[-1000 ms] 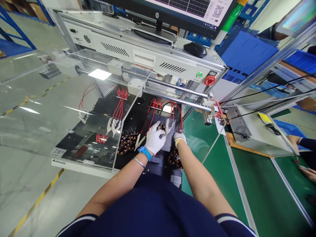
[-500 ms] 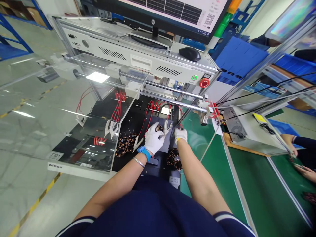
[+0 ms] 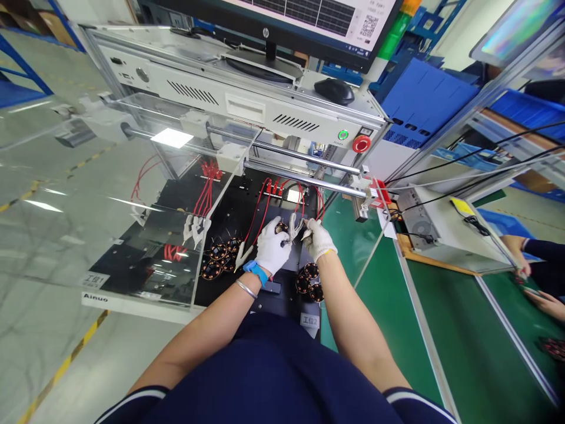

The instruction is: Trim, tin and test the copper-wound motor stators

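Note:
My left hand (image 3: 271,248), in a white glove, is closed around a small ring-shaped copper-wound stator (image 3: 281,227) over the black bench plate. White alligator clips (image 3: 293,226) on red leads sit at the stator's right side, seemingly on its thin wires. My right hand (image 3: 319,240), also gloved, is just right of these clips, its fingers pinched on another white alligator clip (image 3: 306,234) that is partly hidden. Left of my left hand lies a loose white clip (image 3: 242,255). Several stators (image 3: 216,259) are grouped at the left, and a few more stators (image 3: 309,281) lie below my right hand.
A clear cover (image 3: 145,235) stands at the left, with more clips behind it. Metal rails (image 3: 304,176) cross above the plate, below a white panel with a red stop button (image 3: 361,143). A co-worker's hands (image 3: 541,300) are at the far right.
My right hand has moved up and left, closer to the left hand, bringing a white clip with it. My left hand stays on the stator. The view has shifted slightly.

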`<state>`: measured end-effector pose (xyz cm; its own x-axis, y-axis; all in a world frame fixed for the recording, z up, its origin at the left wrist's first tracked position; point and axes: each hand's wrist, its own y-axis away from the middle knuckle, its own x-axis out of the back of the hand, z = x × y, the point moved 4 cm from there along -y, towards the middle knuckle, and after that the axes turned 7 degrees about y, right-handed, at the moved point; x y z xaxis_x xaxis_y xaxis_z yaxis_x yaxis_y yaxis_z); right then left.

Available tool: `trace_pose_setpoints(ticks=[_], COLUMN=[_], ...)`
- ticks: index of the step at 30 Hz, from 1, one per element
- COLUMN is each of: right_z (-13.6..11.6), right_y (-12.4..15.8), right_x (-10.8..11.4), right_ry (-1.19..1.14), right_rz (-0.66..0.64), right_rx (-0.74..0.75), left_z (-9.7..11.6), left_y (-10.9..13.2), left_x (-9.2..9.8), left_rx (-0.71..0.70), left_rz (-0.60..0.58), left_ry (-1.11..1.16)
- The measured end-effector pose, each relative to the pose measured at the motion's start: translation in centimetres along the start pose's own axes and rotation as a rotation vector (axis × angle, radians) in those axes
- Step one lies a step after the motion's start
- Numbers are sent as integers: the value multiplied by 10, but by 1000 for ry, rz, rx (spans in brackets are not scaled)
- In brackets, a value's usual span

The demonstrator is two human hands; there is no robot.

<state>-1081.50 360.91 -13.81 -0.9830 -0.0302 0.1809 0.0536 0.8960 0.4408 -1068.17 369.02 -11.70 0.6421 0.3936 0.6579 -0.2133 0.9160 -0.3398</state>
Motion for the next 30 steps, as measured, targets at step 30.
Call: trace_pose_setpoints(ticks=[30], right_z=[-13], right_y=[43], right_x=[24], right_ry=[401], right_rz=[340], right_rx=[296], left_z=[-13], left_y=[49], left_x=[40], left_rx=[149], left_rz=[122], left_ry=[-18])
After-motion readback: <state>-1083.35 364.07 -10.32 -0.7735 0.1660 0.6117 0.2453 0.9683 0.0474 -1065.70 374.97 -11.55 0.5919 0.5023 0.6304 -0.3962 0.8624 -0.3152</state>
